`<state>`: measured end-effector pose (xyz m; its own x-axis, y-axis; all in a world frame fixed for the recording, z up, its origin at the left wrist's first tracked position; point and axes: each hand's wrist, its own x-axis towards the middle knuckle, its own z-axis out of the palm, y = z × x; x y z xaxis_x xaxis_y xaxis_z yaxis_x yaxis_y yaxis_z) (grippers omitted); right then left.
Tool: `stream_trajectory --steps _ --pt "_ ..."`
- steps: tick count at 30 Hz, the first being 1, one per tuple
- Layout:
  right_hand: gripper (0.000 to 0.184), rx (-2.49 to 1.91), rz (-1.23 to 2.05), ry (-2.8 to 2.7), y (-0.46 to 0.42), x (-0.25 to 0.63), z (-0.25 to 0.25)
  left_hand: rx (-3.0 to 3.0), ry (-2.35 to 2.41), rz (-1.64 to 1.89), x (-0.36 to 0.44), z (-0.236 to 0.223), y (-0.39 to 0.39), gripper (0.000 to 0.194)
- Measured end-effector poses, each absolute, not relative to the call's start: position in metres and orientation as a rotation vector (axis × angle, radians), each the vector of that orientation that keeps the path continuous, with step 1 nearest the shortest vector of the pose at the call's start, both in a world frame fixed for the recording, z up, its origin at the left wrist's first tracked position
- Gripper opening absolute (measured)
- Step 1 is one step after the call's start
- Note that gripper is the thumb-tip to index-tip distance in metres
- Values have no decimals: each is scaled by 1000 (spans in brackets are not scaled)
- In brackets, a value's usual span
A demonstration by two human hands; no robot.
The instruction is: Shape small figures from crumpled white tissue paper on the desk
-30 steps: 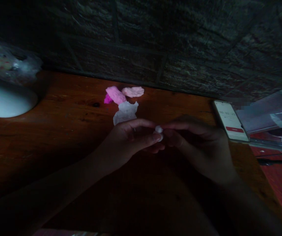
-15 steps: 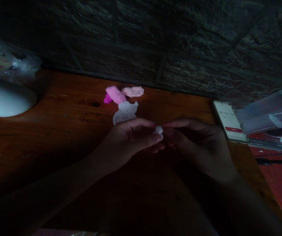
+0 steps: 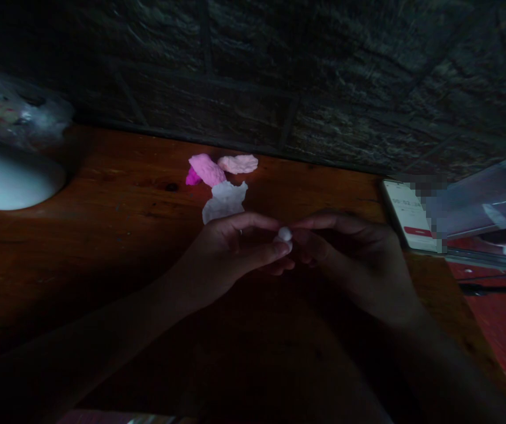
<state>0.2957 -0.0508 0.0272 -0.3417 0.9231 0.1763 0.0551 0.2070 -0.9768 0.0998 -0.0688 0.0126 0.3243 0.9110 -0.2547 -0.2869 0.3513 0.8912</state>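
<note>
A small white lump of modelling clay (image 3: 285, 234) is pinched between the fingertips of both hands, over the middle of the table. Thumb and index finger of my left hand (image 3: 224, 250) grip its left side. From the other side, the thumb and index finger of my right hand (image 3: 361, 259) close on its right edge. Just beyond my left hand lies a flattened, ragged white piece of clay (image 3: 225, 199), partly hidden by that hand. Behind it rest a pink clay lump (image 3: 207, 169), a magenta bit (image 3: 192, 176) and a pale pink lump (image 3: 238, 164).
The wooden table (image 3: 80, 235) backs onto a dark stone-patterned wall (image 3: 244, 70). At the left are a white rounded object (image 3: 12, 176) and a crinkled clear plastic bag (image 3: 27, 118). A phone showing a timer (image 3: 412, 215) lies at the right, beside a translucent container (image 3: 491, 188).
Both hands stay in nearly the same place around the white clay. My right fingertips have shifted very slightly; the other things have not moved.
</note>
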Motion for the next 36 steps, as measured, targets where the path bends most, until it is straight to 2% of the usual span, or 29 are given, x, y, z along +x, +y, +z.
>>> stream_trajectory --steps 6,16,36 --pt "10 -931 1307 -1610 -49 299 25 813 875 925 100 12 -69 24" --pt "11 -851 1195 -1864 -45 307 34 817 807 847 97 10 -68 30" --pt "5 -779 1029 -2197 -39 319 38 895 839 750 97 14 -68 18"
